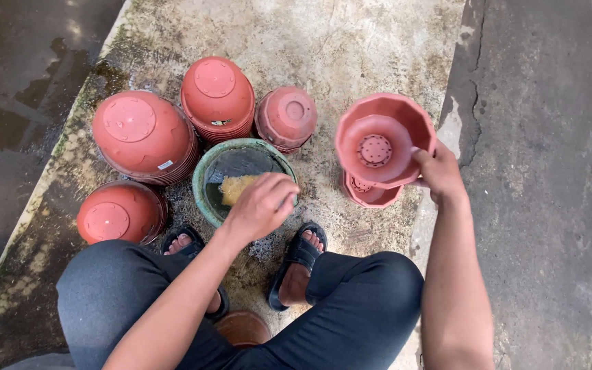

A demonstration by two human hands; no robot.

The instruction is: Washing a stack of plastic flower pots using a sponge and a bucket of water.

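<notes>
My left hand hovers over a green basin of dark water, closed on a yellow sponge that dips into the basin. My right hand grips the rim of a terracotta-coloured plastic flower pot, tilted so its inside and perforated bottom face me. Directly below it a second, similar pot rests on the concrete.
Several upside-down terracotta pots stand in stacks: one at left, one behind the basin, a smaller one, another near my left knee. A brown pot sits between my sandalled feet. A wet dark floor lies left.
</notes>
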